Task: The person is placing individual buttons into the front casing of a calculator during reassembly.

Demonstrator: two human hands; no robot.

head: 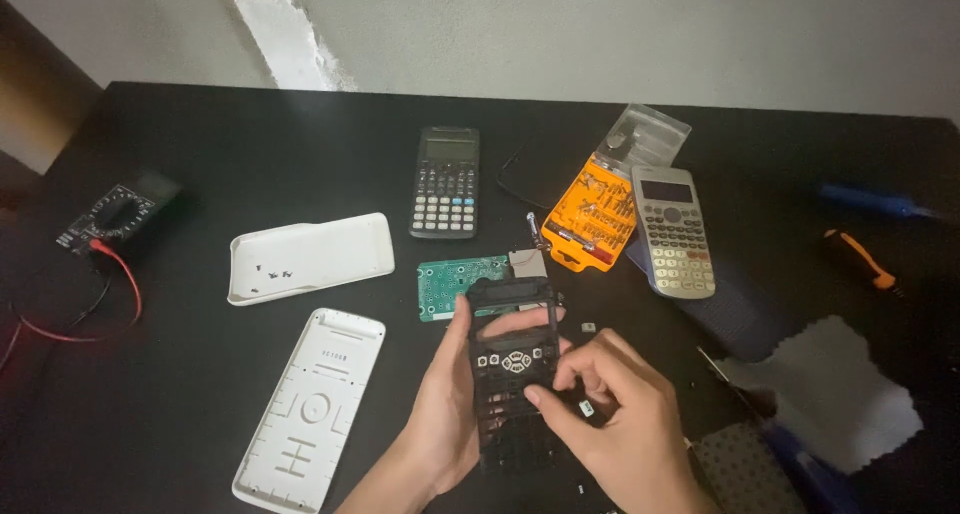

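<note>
- Two whole calculators are seen on the black table (250, 144): a dark calculator (445, 183) at the far middle and a grey calculator (675, 232) to its right, lying partly on a dark ribbed case (740, 314).
- A third calculator is found in parts: a black keypad frame (512, 374), a green circuit board (462, 285) just beyond it, and two white plastic shells.
- The keypad frame is held upright-tilted at the near middle by the left hand (440, 414), which is wrapped around its left edge.
- The frame is a flat grid of open key holes, with a few keys left near its top.
- The right hand (625, 424) is curled narrow against the frame's right side, with a small key pinched at its fingertips.
- The far white shell (310, 258) lies hollow side up like a shallow tray, and a few tiny dark screws are gathered in it.
- The near white shell (310, 406) lies to the left of the hands, ribbed and moulded.
- An orange bit holder (592, 217) sits between the calculators, filled with small metal bits, its clear lid (645, 134) open behind it.
- One multimeter (118, 212) with a red lead (125, 284) is seen at the far left.
- One orange-handled tool (858, 257) and one blue tool (865, 202) lie at the far right, and one grey cloth (835, 389) at the near right.
</note>
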